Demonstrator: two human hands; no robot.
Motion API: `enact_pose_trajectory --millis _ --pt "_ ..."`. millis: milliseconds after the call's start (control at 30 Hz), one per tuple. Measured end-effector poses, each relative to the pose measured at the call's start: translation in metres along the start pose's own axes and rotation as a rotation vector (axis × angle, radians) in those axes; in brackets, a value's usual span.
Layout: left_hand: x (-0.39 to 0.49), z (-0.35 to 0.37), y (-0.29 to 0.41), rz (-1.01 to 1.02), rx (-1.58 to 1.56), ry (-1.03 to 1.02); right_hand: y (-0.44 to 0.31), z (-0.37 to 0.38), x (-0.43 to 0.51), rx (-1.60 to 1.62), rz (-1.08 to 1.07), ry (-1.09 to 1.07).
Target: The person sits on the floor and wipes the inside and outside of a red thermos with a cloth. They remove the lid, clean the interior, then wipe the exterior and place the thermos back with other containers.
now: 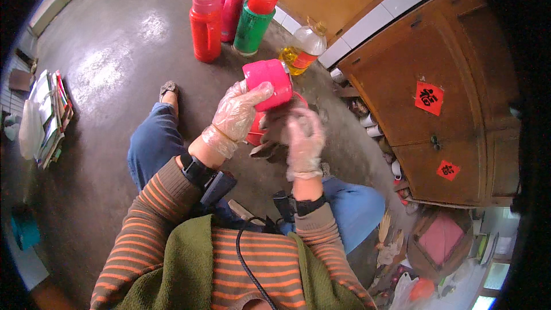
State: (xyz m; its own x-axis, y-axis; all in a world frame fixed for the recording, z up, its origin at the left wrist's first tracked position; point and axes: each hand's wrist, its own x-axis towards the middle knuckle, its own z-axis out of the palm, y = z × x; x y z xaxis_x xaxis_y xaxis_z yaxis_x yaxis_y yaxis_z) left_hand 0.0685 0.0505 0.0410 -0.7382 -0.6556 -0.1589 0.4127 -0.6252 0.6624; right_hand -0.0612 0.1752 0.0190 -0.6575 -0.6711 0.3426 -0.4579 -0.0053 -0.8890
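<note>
My left hand [239,110], in a clear plastic glove, grips a pink thermos flask [269,84] tilted in front of me, its silvery end towards the oil bottle. My right hand [304,131], gloved too and blurred, holds a dark grey-brown cloth [277,131] against the flask's lower side. Behind the cloth a red object, perhaps a basin [256,129], partly shows. Beyond my hands stand a red thermos with a silvery top [205,26], a pink-red thermos with a red cap [233,6] and a green thermos with a red cap [255,23].
An oil bottle [303,49] stands right of the thermoses. A wooden cabinet [426,112] with red paper signs lines the right, a round stool [441,241] below it. Tied papers [49,116] stand at the left. A black cable [245,262] hangs over my front.
</note>
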Motion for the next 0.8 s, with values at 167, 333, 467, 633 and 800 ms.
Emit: enact_pose_trajectory --millis 167,333,467,633,800 --pt "0.000 -0.011 -0.005 -0.010 0.142 -0.170 -0.028 -0.043 0.027 0.369 0.034 0.257" --pt "-0.001 -0.007 -0.024 0.027 0.424 -0.353 -0.052 -0.047 0.036 -0.117 -0.464 -0.224" --pt "-0.010 -0.011 -0.018 0.149 0.967 -0.442 -0.023 -0.027 0.042 -0.102 -0.429 -0.315" --pt "-0.023 -0.014 -0.020 0.611 1.431 -0.530 -0.002 -0.025 0.049 0.269 0.102 -0.230" --pt "-0.002 -0.020 -0.027 0.155 1.199 -0.146 -0.009 -0.013 0.031 -0.120 -0.440 -0.353"
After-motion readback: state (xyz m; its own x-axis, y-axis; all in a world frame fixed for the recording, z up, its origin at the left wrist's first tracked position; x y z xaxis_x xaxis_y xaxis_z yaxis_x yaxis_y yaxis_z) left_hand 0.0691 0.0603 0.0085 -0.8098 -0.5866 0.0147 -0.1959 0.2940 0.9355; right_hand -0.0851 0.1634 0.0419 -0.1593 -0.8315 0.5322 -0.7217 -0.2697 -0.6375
